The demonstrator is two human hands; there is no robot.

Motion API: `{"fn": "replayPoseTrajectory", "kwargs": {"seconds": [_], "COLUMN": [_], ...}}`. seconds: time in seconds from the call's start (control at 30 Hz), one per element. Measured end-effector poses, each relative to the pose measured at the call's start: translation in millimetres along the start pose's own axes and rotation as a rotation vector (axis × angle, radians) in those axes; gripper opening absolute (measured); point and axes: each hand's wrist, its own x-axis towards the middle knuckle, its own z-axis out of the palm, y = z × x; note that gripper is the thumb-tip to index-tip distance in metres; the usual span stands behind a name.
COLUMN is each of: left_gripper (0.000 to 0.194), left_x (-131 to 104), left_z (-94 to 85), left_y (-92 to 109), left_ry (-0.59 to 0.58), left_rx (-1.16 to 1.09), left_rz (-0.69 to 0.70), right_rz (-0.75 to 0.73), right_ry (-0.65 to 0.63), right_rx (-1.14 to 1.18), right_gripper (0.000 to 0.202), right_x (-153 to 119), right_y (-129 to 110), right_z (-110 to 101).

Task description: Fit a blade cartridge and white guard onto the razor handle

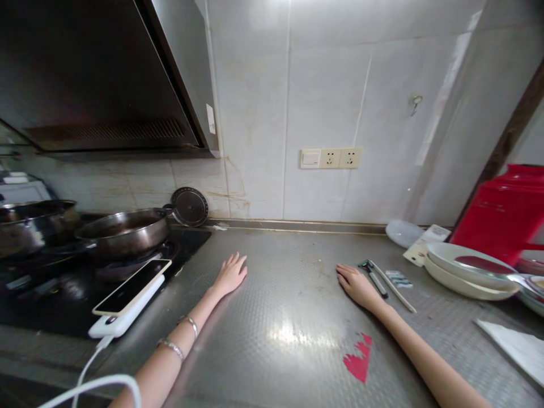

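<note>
Counter (276, 317) is silver-grey with a tiny all-over dotted texture, plus a ragged bright red patch (360, 365) toward its front. Wall (323, 96) behind the counter is pale grey tile, kinda streaked yellowish brown, with a cream socket (330, 158). Counter's left: black stove (29, 311), white power bank (136, 309), black-screened phone (132, 287) edged pale gold. Counter's right: grey-and-black razor (376, 282), off-white stick (395, 289), cream bowl (465, 283), bright red flask (497, 218).

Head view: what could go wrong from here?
Heat could reach the phone and power bank, stacked partly over the cooktop, if it is lit. The left arm might catch the white cable looping near it and tug the power bank. The right hand, beside the razor-like tool, could be nicked if that is bladed.
</note>
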Motion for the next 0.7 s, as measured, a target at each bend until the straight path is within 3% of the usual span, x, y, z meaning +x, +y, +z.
{"fn": "replayPoseTrajectory", "kwargs": {"seconds": [0.7], "left_gripper": [0.044], "left_x": [-0.3], "left_z": [-4.0], "left_y": [0.6], "left_ry": [-0.010], "left_rx": [0.008], "left_rz": [0.029], "right_rz": [0.011], "right_ry": [-0.004], "right_rx": [0.027], "right_gripper": [0.036], "right_x": [-0.3], "right_y": [-1.4], "right_z": [-2.8]}}
